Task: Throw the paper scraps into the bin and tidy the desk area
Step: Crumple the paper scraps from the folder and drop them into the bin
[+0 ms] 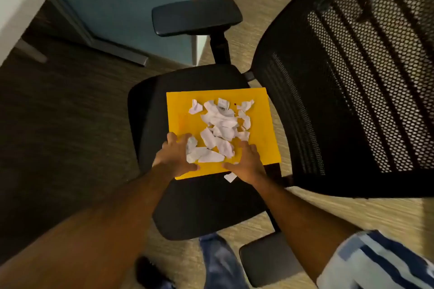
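Paper scraps (220,119) on folder (263,124) lie between left hand (173,157) and right hand (249,162), fingers (172,138) spread.

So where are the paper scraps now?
Centre of the head view: paper scraps piled on the yellow folder on the chair seat, between the left hand and right hand.

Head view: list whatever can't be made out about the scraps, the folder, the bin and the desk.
Bin: out of frame in the head view.
Paper scraps: any print is too small and blurred to read.
Yellow folder: near edge covered by the left hand and right hand.
Loose scrap on the chair seat: partly under the right hand.
Desk: only a white edge, cut off upper left.
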Demonstrator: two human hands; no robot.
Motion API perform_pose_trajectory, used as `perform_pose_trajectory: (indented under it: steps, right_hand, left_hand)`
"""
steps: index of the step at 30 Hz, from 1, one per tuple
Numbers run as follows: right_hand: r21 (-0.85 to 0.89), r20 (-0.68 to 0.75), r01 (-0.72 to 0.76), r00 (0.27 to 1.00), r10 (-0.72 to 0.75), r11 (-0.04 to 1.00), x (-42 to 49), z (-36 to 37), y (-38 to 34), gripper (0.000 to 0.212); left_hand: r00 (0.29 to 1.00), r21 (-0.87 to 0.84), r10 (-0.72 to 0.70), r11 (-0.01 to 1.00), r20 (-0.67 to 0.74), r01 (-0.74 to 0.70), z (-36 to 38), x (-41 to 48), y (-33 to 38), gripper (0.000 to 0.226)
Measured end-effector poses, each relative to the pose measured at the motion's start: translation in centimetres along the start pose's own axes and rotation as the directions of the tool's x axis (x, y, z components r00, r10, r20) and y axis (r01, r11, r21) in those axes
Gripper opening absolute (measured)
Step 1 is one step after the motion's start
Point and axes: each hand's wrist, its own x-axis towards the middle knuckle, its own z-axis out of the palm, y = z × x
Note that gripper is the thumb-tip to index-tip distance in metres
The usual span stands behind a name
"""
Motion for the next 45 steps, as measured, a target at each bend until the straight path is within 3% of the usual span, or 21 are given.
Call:
perform_pose_trajectory:
  steps: [7,14,18,22,25,28,35,39,41,44,45]
  right_hand:
    - [0.080,-0.005,0.097,0.995,-0.097,0.992,0.6,3.1,-0.5,0.067]
    - [0.214,0.009,0.334,0.939,-0.344,0.918,-0.3,3.9,-1.4,0.066]
    - [0.025,-0.005,0.358,0.934,-0.358,0.933,-0.5,2.5,0.1,0.089]
    - [-0.156,0.146,0.336,0.938,-0.314,0.929,-0.8,2.0,0.7,0.120]
    - [-0.110,0.187,0.338,0.931,-0.315,0.935,-1.2,3.1,0.0,0.125]
    - [0.018,0.126,0.322,0.938,-0.321,0.947,-1.4,4.4,-1.1,0.112]
    - [0.260,0.009,0.278,0.957,-0.290,0.925,-1.4,6.0,-2.3,0.066]
    - [0.368,-0.011,0.269,0.958,-0.285,0.890,-1.8,5.8,-2.7,0.044]
    - [0.419,-0.018,0.256,0.962,-0.274,0.871,-2.2,5.8,-3.1,0.039]
    - [0.449,-0.034,0.237,0.968,-0.248,0.862,-2.8,6.2,-3.9,0.036]
    - [0.445,-0.047,0.238,0.969,-0.243,0.863,-2.9,6.4,-4.1,0.035]
  left_hand:
    - [0.996,0.022,0.080,0.997,-0.049,-0.079,2.0,1.3,0.2,0.100]
    - [0.990,-0.080,0.116,0.989,-0.075,-0.122,2.6,1.0,-0.2,0.091]
    - [0.984,-0.093,0.164,0.981,-0.066,-0.170,2.5,1.3,-1.0,0.108]
    - [0.974,-0.040,0.225,0.974,0.003,-0.224,2.1,1.6,-1.1,0.131]
    - [0.968,-0.133,0.247,0.961,0.033,-0.241,2.7,1.4,-0.9,0.129]
    - [0.973,-0.302,0.232,0.927,-0.009,-0.224,4.3,0.4,-0.8,0.110]
    - [0.988,-0.615,0.112,0.774,-0.107,-0.154,6.3,-0.5,-0.7,0.063]
    - [0.988,-0.764,0.063,0.627,-0.141,-0.149,6.2,-1.3,-0.7,0.037]
    - [0.995,-0.855,0.044,0.509,-0.090,-0.100,6.4,-1.7,-0.7,0.029]
    - [1.000,-0.969,0.000,0.246,0.031,0.030,6.3,-2.3,-0.6,0.019]
    - [1.000,-0.975,-0.011,0.222,0.017,0.018,6.4,-2.4,-0.5,0.018]
